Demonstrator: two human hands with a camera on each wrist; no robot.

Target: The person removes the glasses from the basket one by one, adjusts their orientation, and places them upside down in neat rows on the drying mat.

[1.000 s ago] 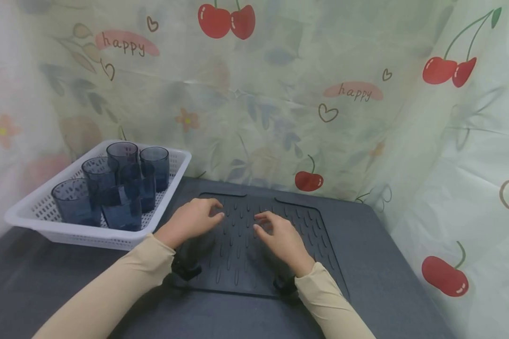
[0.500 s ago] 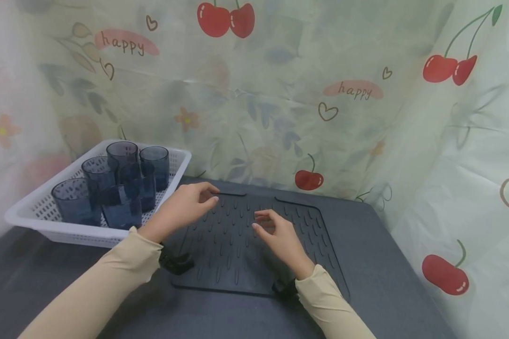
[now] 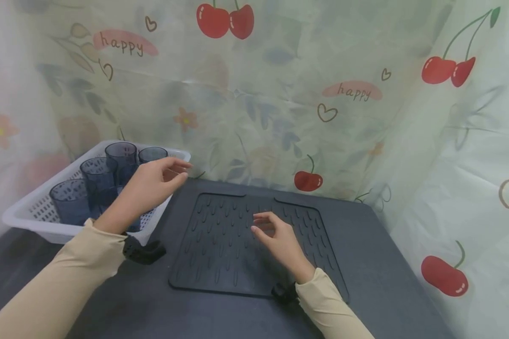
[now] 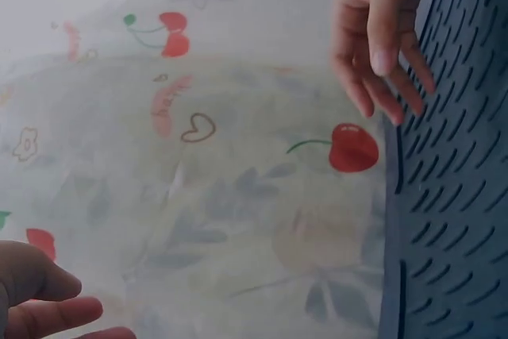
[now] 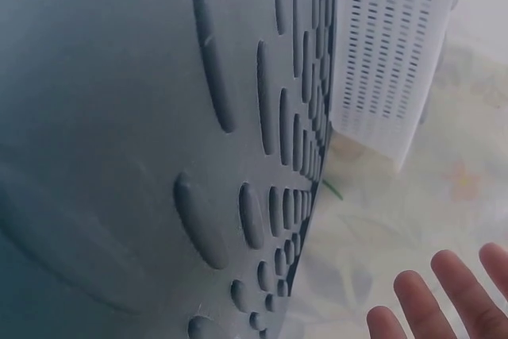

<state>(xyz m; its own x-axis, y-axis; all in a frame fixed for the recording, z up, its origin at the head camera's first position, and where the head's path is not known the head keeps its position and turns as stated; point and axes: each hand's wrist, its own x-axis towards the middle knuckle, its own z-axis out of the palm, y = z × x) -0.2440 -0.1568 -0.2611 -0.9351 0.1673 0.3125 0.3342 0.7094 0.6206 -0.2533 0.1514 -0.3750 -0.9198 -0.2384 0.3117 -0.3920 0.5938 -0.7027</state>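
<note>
My left hand point(image 3: 146, 190) hovers over the right side of a white perforated basket point(image 3: 34, 200), its fingers relaxed and holding nothing. In that basket stand several dark blue-tinted glasses point(image 3: 69, 202); the hand and forearm hide some of them in the head view. My right hand point(image 3: 280, 240) hangs loosely bent above a black ridged drying mat point(image 3: 220, 245), with nothing in it. The left wrist view catches the right hand point(image 4: 385, 37) beside the mat, fingers pointing down. Fingertips of the right hand point(image 5: 444, 299) show at the lower right of its own wrist view.
The mat lies on a dark table point(image 3: 212, 315), right of the basket. A curtain point(image 3: 254, 94) printed with cherries and hearts rises behind the table and along its sides. Each wrist carries a black camera mount point(image 3: 142, 249).
My left hand has moved left and up, from above the mat to over the basket's right side. The right hand has stayed nearly still.
</note>
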